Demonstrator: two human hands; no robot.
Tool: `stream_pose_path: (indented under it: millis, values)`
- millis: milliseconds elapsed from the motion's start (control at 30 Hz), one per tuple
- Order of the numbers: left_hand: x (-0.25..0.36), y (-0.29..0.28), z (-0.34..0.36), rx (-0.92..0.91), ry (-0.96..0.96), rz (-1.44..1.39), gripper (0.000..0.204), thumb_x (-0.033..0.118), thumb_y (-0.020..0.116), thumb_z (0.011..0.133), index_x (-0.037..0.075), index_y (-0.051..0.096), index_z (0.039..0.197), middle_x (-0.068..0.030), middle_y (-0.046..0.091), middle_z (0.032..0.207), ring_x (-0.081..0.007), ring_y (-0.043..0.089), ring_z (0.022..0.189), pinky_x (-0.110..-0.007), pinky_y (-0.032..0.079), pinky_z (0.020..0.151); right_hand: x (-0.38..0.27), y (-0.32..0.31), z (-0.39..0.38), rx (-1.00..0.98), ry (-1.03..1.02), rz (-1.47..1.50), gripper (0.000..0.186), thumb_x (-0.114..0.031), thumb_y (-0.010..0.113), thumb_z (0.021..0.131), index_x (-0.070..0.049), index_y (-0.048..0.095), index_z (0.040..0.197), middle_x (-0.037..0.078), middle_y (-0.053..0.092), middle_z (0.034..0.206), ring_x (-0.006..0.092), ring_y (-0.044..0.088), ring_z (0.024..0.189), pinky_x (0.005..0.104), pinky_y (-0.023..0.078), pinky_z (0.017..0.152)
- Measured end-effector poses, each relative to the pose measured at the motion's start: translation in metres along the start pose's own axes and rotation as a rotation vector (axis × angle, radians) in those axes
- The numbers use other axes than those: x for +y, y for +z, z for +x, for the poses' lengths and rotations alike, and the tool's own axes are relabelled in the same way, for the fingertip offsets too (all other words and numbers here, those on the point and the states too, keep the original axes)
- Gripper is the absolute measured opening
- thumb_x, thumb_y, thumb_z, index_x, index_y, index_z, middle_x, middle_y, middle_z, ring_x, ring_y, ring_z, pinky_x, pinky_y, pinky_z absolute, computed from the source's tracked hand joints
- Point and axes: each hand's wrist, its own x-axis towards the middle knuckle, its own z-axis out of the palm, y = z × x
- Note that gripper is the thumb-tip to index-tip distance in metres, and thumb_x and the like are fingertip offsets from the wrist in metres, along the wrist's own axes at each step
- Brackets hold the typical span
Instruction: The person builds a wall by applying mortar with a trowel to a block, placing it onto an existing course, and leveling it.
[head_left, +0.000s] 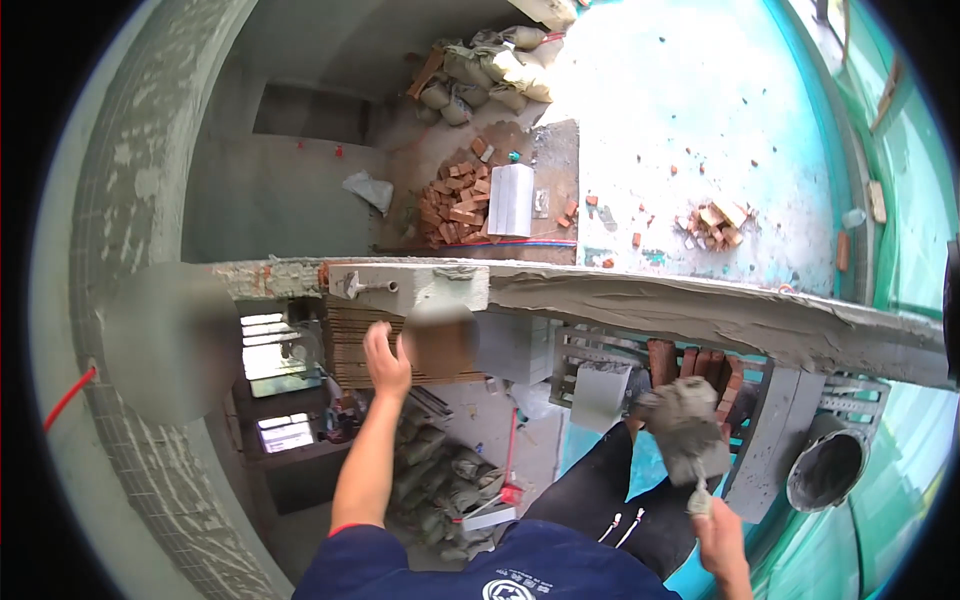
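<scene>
My right hand (722, 548) grips the handle of a trowel (708, 468) at the lower right. A lump of wet grey mortar (684, 402) rides on its blade, above my dark trousers. My left hand (386, 362) is raised with its fingers apart and nothing in it. It is just below a pale block (445, 290) on top of the low wall. A grey mortar bed (640, 297) runs along the wall's top to the right of that block. A small metal tool with a rounded end (378, 287) lies at the block's left part.
Red bricks (690, 362) and a white block (598, 393) sit on a grey pallet. A round mortar-stained bucket (828, 468) stands at the right. Beyond the wall are a brick heap (458, 203), filled sacks (480, 75) and scattered brick pieces (716, 224). Green netting (915, 230) hangs at the right.
</scene>
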Motion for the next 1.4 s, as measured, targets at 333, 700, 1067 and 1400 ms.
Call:
stream_pose_path:
  millis: [333, 700, 1067, 1400]
  values:
    - [-0.075, 0.057, 0.106, -0.094, 0.324, -0.232, 0.051, 0.044, 0.041, 0.094, 0.002, 0.051, 0.121, -0.0176, 0.053, 0.123, -0.0354, 0.047, 0.119, -0.047, 0.029, 0.106, -0.089, 0.247, 0.182, -0.5, 0.114, 0.613, 0.023, -0.022, 0.067, 0.075, -0.008, 0.051, 0.066, 0.001, 0.052, 0.055, 0.0113, 0.048, 0.047, 0.0278, 0.038, 0.044]
    - [-0.082, 0.079, 0.105, 0.046, 0.335, -0.385, 0.058, 0.051, 0.038, 0.091, 0.0, 0.055, 0.111, -0.0179, 0.057, 0.11, -0.0372, 0.052, 0.107, -0.049, 0.035, 0.1, -0.137, 0.448, 0.282, 0.038, 0.239, 0.51, 0.037, -0.03, 0.063, 0.084, -0.002, 0.055, 0.061, 0.006, 0.059, 0.056, 0.0156, 0.056, 0.05, 0.0319, 0.045, 0.053]
    - [-0.079, 0.081, 0.109, 0.026, 0.36, -0.402, 0.058, 0.05, 0.038, 0.091, -0.001, 0.053, 0.112, -0.0181, 0.056, 0.111, -0.0373, 0.052, 0.107, -0.049, 0.035, 0.1, -0.148, 0.529, 0.291, 0.213, -0.045, 0.3, 0.033, -0.025, 0.065, 0.084, -0.001, 0.058, 0.064, 0.012, 0.058, 0.057, 0.0285, 0.057, 0.05, 0.0377, 0.043, 0.051]
    - [-0.082, 0.08, 0.107, 0.041, 0.343, -0.41, 0.056, 0.049, 0.038, 0.092, -0.001, 0.054, 0.11, -0.018, 0.056, 0.109, -0.0365, 0.052, 0.105, -0.048, 0.036, 0.099, -0.131, 0.494, 0.223, 0.013, -0.108, 0.333, 0.022, -0.019, 0.066, 0.083, -0.001, 0.054, 0.079, 0.017, 0.054, 0.072, 0.0356, 0.051, 0.066, 0.0453, 0.042, 0.06]
